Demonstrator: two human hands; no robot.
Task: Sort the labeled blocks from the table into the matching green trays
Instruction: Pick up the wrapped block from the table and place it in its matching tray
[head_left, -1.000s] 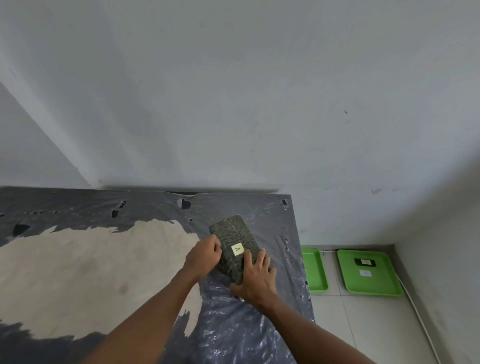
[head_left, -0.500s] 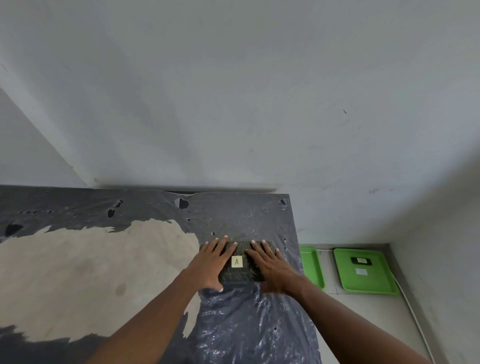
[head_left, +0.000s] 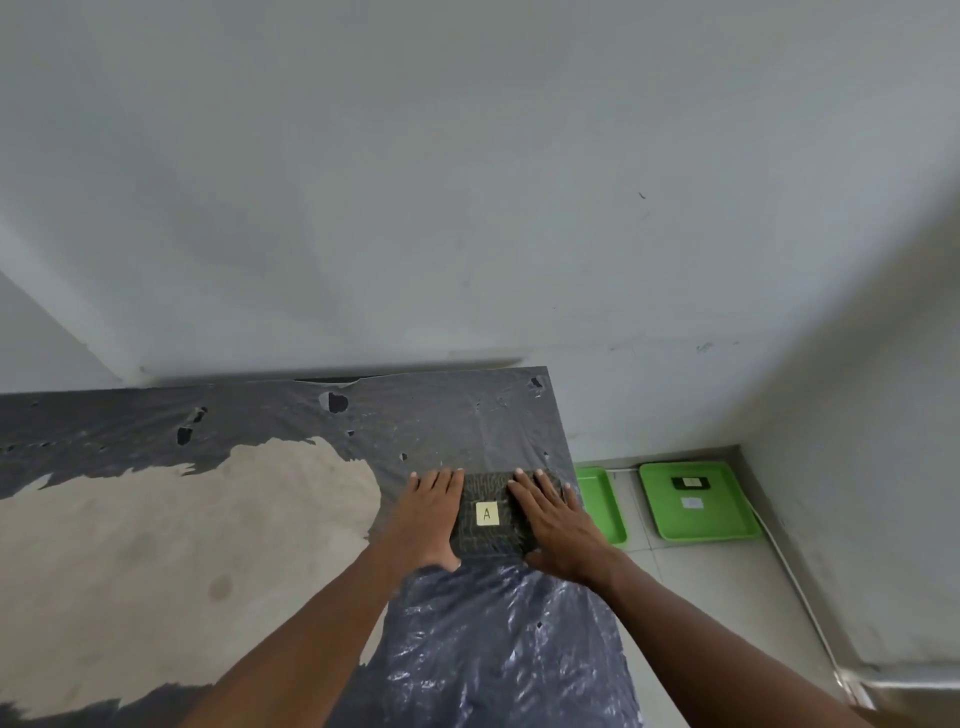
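A dark, patterned block (head_left: 485, 538) with a pale yellow "A" label lies flat on the table (head_left: 156, 545) near its right edge. My left hand (head_left: 428, 514) lies flat over the block's left end and my right hand (head_left: 558, 525) over its right end. The fingers of both point away from me, and the block is held between them. Two green trays sit on the floor to the right of the table. The nearer tray (head_left: 605, 512) is partly hidden by the table edge. The farther tray (head_left: 722, 519) holds a small dark block (head_left: 691, 483) and a white label.
Torn black plastic sheeting (head_left: 493, 649) covers the table's right side and back. A grey wall runs behind the table, and another wall closes the corner at the right. A white cable (head_left: 795, 577) runs along the tiled floor by the trays.
The block stood tilted up in my hands a second ago. It now lies flat on the table, and both hands have spread flat over its ends.
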